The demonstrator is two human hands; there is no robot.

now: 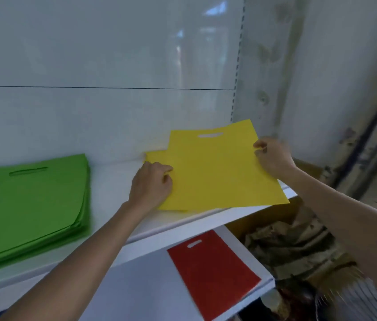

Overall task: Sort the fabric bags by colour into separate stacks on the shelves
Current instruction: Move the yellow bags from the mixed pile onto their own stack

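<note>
Head view. Yellow bag at the right end of the upper shelf, over another yellow bag whose corner shows at back left. Left hand pinches its left edge and right hand pinches its right edge. The bag is skewed, its near corner overhanging the shelf's front edge. Green stack at left end, well apart. Red bag on the lower shelf. Judgement: square it to the bag beneath and push it back before release.

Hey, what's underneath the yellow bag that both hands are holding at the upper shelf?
More yellow fabric peeks out past the left edge of the yellow bag, lying on the white upper shelf. How many bags lie beneath cannot be seen; the top bag covers them.
</note>
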